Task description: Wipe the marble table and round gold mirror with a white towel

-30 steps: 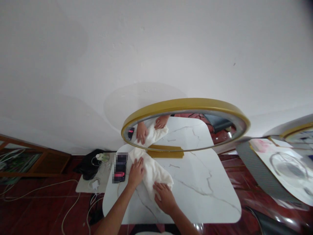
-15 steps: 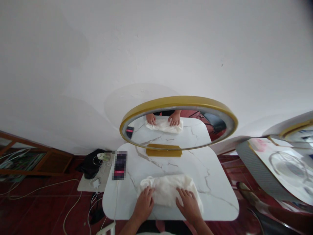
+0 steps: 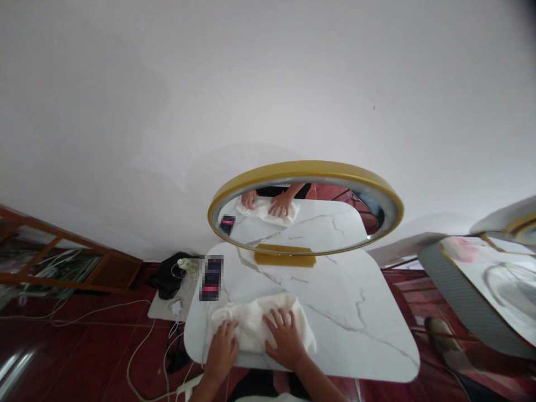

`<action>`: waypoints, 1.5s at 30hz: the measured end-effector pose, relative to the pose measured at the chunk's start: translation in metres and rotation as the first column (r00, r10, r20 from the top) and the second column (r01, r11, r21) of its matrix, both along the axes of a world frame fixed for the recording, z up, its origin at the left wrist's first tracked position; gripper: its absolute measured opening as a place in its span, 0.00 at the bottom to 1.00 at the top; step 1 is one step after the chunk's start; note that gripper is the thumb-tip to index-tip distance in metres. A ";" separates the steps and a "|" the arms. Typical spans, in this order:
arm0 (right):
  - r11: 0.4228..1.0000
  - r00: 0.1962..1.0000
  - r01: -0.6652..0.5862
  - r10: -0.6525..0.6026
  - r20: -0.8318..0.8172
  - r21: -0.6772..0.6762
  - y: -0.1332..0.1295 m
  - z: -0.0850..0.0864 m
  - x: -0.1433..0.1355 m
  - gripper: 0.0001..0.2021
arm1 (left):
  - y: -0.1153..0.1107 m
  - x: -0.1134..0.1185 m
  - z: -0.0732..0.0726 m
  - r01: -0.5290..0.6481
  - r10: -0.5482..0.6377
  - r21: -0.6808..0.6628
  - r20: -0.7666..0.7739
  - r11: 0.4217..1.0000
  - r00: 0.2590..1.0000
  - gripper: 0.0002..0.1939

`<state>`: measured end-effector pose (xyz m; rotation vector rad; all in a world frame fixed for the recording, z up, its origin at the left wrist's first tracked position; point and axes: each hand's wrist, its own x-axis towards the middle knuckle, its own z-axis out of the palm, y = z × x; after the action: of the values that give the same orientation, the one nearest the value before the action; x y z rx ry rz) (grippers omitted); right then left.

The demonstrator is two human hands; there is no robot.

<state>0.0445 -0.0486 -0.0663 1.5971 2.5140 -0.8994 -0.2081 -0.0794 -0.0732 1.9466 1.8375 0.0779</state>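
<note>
A folded white cloth [image 3: 253,321] lies on the near left part of a white marble-patterned table [image 3: 360,335]. My left hand [image 3: 223,341] presses on the cloth's left end, its fingers stretched over the fabric. Toward the cloth's right end rests my right hand [image 3: 285,339], palm down with the fingers spread. Both hands and the cloth show again in the round mirror [image 3: 288,219] behind them.
The gold-framed mirror stands on a gold base [image 3: 285,258] by the wall. A blurred-out phone [image 3: 211,278] lies at the table's left edge. White cables [image 3: 136,349] trail over the red floor. To the right stands another table [image 3: 502,279], with a person's foot [image 3: 439,329] near it.
Both hands and the cloth have slid left across the table, closer to the phone. My right hand's fingers are spread wider, and the view has shifted slightly.
</note>
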 end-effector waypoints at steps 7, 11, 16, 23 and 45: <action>0.997 0.996 -0.054 0.059 -0.074 0.062 -0.015 -0.004 0.047 0.32 | -0.012 0.033 -0.011 0.164 -0.164 0.012 0.025 0.986 0.986 0.24; 0.989 0.999 -0.019 0.023 -0.026 0.144 -0.043 -0.011 0.093 0.32 | -0.010 0.063 -0.007 0.252 -0.244 -0.052 0.118 0.966 0.962 0.27; 0.948 0.997 0.026 -0.047 0.060 0.317 -0.069 -0.020 0.122 0.30 | -0.006 0.097 -0.011 0.240 -0.224 -0.068 0.186 0.968 0.957 0.26; 0.892 0.978 0.095 -0.167 0.127 0.442 -0.034 -0.023 0.104 0.28 | 0.028 0.110 -0.007 0.148 -0.131 -0.057 0.229 0.987 0.964 0.20; 0.920 0.974 0.206 -0.226 0.024 0.333 0.022 -0.028 0.089 0.28 | 0.079 0.109 0.008 0.022 -0.019 0.115 -0.031 0.993 0.999 0.19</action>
<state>0.1338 -0.0270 -0.0942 1.9947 2.5867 -0.4441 -0.0990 -0.0009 -0.0655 2.0550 1.8695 0.1521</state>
